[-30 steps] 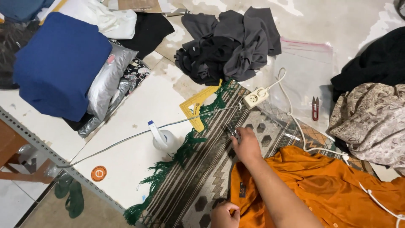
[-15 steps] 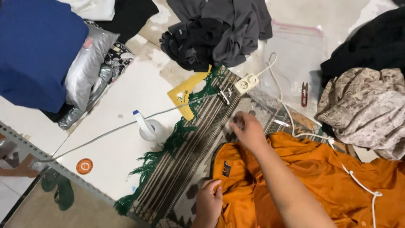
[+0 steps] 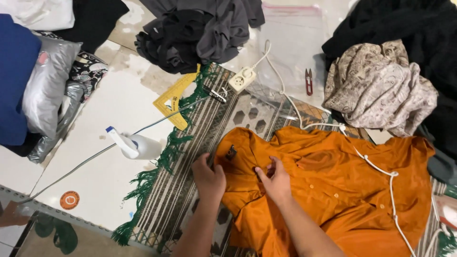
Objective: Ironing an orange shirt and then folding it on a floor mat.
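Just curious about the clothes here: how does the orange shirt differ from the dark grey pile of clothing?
The orange shirt lies spread flat on the rug with both hands on it; the dark grey pile sits crumpled, untouched, on the bare floor. The shirt is bright, the pile dull. Both are fabric garments.

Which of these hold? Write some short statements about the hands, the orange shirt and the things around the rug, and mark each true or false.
1. Both hands rest on the orange shirt. True: the left hand and right hand are on its collar end.
2. The shirt lies on bare tile. False: it lies on a patterned rug with green fringe.
3. A white spray bottle lies left of the rug. True.
4. The small red snips are in the right hand. False: they lie apart, near the beige cloth.
5. A white cord crosses the shirt. True.
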